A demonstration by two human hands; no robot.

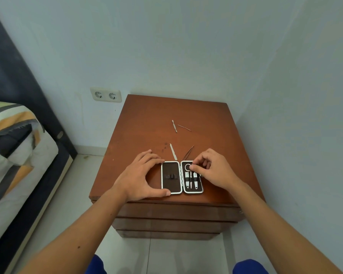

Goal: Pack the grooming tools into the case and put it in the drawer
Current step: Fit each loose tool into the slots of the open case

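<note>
An open grooming case (171, 177) with white rims lies flat near the front edge of a brown wooden nightstand (147, 119). Its left half is bare; its right half (192, 177) holds several tools in loops. My left hand (141, 175) braces the case's left side, thumb at the front corner. My right hand (212, 169) pinches a small tool with a ring handle at the top of the right half. Loose on the top lie a nail file (173, 151), tweezers (188, 153), a cuticle pusher (174, 126) and a thin pick (184, 127).
Closed drawer fronts (166, 212) are stacked below the nightstand top. A bed with patterned bedding (14, 147) stands at the left beside a dark headboard. A double wall socket (105, 95) sits behind the nightstand. White walls close in at the back and right.
</note>
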